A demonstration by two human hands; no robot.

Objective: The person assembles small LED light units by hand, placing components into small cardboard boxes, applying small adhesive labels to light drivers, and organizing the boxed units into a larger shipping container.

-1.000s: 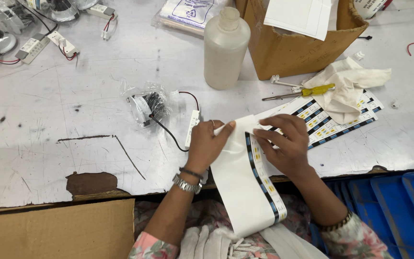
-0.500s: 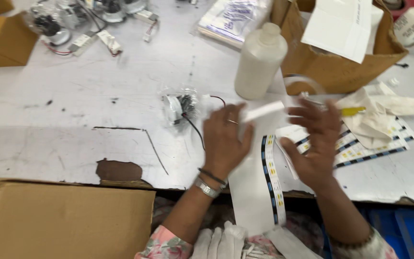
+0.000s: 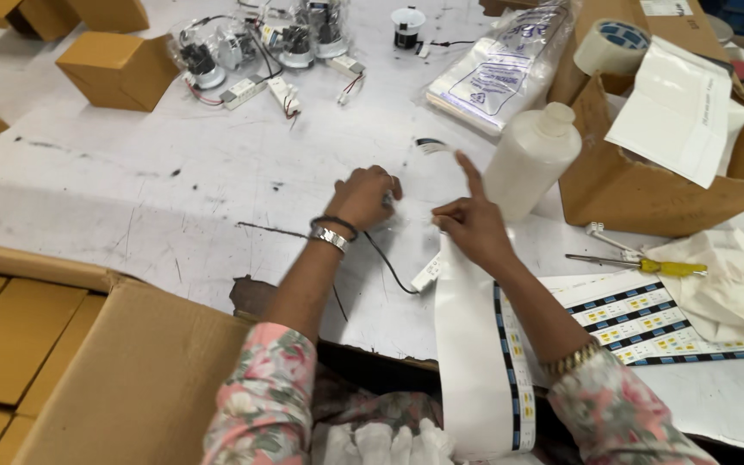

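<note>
- The left hand (image 3: 365, 196) is closed over a small bagged light part (image 3: 389, 204) on the white table (image 3: 131, 198). It grips the part tight, so most of it is hidden.
- A thin black wire (image 3: 385, 263) runs from that part to a little white box (image 3: 426, 272) lying on the table, just beside the strip.
- The right hand (image 3: 473, 226) pinches the top of a long white sticker strip (image 3: 475, 362). One finger points up. A small sticker (image 3: 430, 145) seems to sit near that fingertip, but it is blurry, so I cannot tell if it is stuck on the finger.
- The strip hangs down over the table edge toward the lap.
- I think the sticker is peeled off but not yet put on the part. That step looks left to do.
- More light parts (image 3: 251, 47) wait at the far side, near small brown boxes (image 3: 118, 69).
- A white bottle (image 3: 531, 159) stands just right of the hands.
- Half a second ago, both hands were up at the strip. Now the left hand is down on the part, and the view has moved closer and left.
</note>
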